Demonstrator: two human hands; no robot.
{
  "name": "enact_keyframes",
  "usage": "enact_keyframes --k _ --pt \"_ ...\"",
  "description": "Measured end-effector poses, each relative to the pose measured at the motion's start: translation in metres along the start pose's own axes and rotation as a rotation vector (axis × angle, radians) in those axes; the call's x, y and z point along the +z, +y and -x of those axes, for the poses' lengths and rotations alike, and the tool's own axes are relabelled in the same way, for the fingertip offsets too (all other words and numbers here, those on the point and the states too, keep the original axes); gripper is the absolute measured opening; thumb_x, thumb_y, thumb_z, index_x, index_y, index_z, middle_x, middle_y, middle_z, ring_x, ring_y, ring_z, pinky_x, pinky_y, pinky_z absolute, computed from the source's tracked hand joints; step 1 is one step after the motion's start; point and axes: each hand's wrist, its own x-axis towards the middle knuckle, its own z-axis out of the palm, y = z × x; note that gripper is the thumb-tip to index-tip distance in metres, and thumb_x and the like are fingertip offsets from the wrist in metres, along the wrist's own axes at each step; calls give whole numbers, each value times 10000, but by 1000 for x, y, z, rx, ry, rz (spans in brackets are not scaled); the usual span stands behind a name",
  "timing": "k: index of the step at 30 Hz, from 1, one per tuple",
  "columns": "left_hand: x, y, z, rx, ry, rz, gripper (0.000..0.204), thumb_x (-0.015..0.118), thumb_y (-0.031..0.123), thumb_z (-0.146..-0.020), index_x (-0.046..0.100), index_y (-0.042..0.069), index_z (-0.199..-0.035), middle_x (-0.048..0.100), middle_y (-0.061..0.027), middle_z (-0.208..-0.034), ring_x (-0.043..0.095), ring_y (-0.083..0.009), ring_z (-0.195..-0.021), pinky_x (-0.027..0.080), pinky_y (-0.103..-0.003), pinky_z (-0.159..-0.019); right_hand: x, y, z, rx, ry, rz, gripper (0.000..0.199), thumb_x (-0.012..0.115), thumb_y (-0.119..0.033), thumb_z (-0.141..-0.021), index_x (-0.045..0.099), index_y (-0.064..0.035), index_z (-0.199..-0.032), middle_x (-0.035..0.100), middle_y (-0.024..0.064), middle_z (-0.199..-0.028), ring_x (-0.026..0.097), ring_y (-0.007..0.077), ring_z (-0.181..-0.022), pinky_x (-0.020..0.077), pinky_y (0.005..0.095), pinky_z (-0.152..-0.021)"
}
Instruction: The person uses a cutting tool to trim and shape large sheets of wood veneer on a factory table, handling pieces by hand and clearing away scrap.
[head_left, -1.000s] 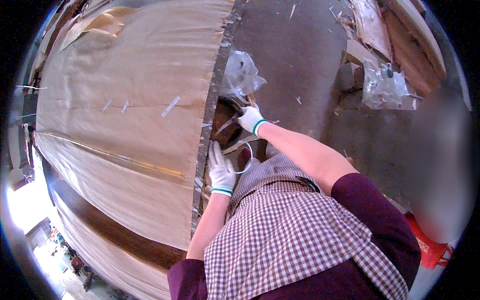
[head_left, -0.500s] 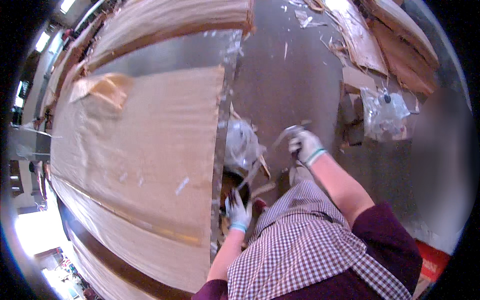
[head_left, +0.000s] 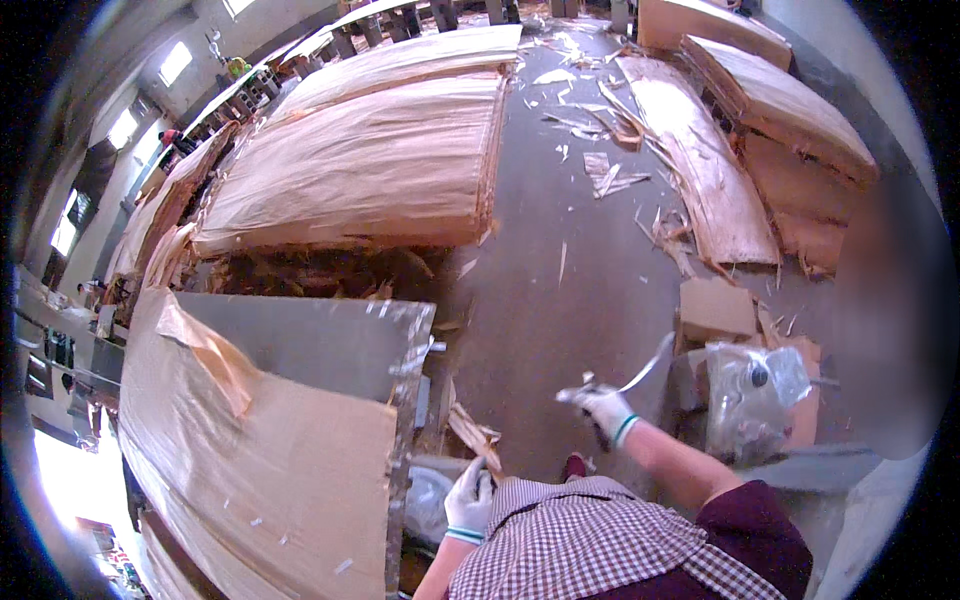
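My right hand (head_left: 602, 408), in a white glove with dark fingertips, is closed over the grey floor in front of me. From it a thin, pale curved strip (head_left: 652, 366) sticks up to the right; its kind is unclear. A small whitish end also shows at the left of the fingers. Beside the table edge, my left hand (head_left: 468, 502), gloved the same way, has its fingers bent together; whatever they hold is hidden. Nearest to it are a clear plastic bag (head_left: 428, 503) and a splintered wood piece (head_left: 474, 438). A large tan veneer sheet (head_left: 290, 450) covers the table at left.
A folded veneer flap (head_left: 215, 360) lies on the sheet's far corner. Veneer stacks (head_left: 360, 160) stand beyond the grey tabletop (head_left: 320, 340). Wood scraps (head_left: 605, 175) litter the aisle. At right are a cardboard box (head_left: 717, 310), a clear plastic bag (head_left: 752, 400) and more stacks (head_left: 810, 190).
The view has tilted up, showing more of the far stacks. A pale strip stretched between my hands before; now it curves up from the right hand, away from the left.
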Motion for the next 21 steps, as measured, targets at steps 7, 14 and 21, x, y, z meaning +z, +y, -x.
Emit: enact_keyframes --k 7,14,21 --pt "34 67 -201 457 33 -230 410 677 160 -755 589 113 -1152 605 -103 -946 621 -265 -778 510 -332 -659 49 -114 -70 -83 -389 -129 193 644 -237 -852 664 -49 -891 568 -33 -690 466 52 -533 349 215 -458" --pt "43 78 -378 418 9 15 250 606 117 -783 640 116 -1030 639 -65 -884 639 -242 -735 517 -333 -631 41 -253 -157 -205 -373 -25 206 595 -225 -895 662 -38 -952 574 -37 -764 484 50 -657 365 198 -564" --pt "33 44 -504 15 152 818 167 568 -9 -862 585 -13 -1028 616 -11 -938 549 -81 -860 473 -230 -772 101 -375 -266 -428 -572 216 326 612 -81 -868 562 7 -1177 610 25 -998 558 95 -860 455 236 -787"
